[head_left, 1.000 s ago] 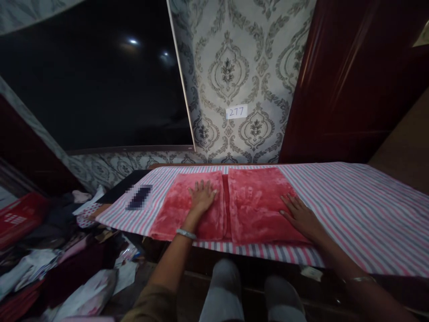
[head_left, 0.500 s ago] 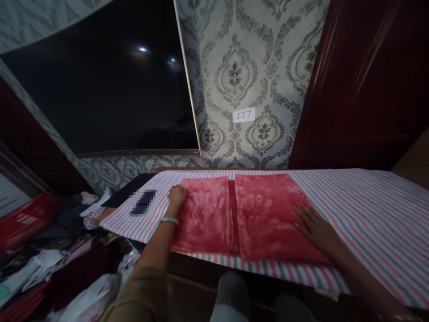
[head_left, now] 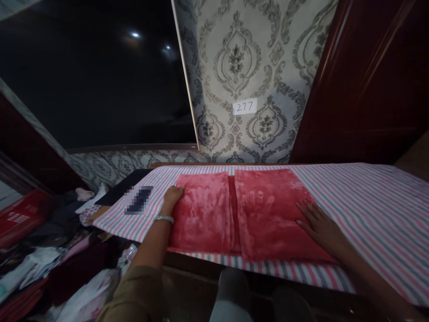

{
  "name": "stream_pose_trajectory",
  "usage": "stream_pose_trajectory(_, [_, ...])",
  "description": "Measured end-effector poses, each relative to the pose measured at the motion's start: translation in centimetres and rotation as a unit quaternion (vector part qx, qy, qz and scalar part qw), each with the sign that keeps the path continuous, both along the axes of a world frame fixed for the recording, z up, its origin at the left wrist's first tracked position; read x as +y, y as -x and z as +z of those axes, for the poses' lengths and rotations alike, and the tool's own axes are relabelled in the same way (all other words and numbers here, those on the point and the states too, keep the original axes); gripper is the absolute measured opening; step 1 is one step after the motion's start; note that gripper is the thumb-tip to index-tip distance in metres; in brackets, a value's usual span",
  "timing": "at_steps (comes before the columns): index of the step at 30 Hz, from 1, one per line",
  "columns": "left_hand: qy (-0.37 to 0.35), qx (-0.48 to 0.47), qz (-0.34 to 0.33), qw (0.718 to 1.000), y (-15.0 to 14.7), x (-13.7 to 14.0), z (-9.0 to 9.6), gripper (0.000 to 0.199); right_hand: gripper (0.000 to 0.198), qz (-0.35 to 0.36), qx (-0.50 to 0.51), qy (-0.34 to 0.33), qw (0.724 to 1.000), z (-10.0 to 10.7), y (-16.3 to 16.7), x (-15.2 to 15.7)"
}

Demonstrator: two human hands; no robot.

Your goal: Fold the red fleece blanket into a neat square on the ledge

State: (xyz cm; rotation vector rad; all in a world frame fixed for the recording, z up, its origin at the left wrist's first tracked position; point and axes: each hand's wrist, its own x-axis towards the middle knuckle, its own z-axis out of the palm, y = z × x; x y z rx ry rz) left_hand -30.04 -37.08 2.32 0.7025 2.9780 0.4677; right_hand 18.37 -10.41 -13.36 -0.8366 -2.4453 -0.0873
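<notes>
A red plush cloth (head_left: 268,214) lies folded inward from both sides, its two panels almost meeting at a narrow gap in the middle. My left hand (head_left: 173,196), with a bracelet at the wrist, is at the left fold. Its thumb rests on the plush and the other fingers curl at the edge, partly hidden. On the right fold, my right hand (head_left: 313,219) lies flat with its fingers stretched out. Faint finger marks show in the pile of both panels. Under the cloth is a pink, grey and white striped sheet (head_left: 362,210).
A blurred-out dark rectangular object (head_left: 139,200) lies on the sheet at left. Heaped clothes (head_left: 77,264) and a red box (head_left: 23,217) are at the lower left. Behind stand a large television (head_left: 100,80), patterned wallpaper with a "277" label (head_left: 245,106), and a dark red panel (head_left: 365,89).
The view has tilted slightly up and come a little nearer. My left hand has turned slightly at the left fold, with its thumb now plainer. The right hand stays flat on the right fold.
</notes>
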Motion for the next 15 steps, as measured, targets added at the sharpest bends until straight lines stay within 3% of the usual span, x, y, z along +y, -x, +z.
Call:
stream_pose_trajectory(5, [-0.055,-0.053,-0.008,0.997,0.2,-2.1,0.8,0.050,0.067,-0.022,-0.028,0.048,0.998,1.6,-0.2,0.0])
stream_pose_trajectory(9, [-0.116,-0.101,0.007,0.988,-0.9,-5.2,0.1,0.042,0.054,-0.034,0.035,0.076,0.996,6.2,1.3,-1.1])
stream_pose_trajectory(12, [-0.160,-0.137,0.015,0.977,-2.3,-7.1,-1.0,0.037,0.046,0.052,0.135,0.116,0.983,10.1,5.8,-3.8])
stream_pose_trajectory(15, [-0.202,-0.172,0.015,0.964,-3.4,-8.4,-1.7,0.035,0.041,0.155,0.147,0.247,0.945,12.2,12.3,-7.1])
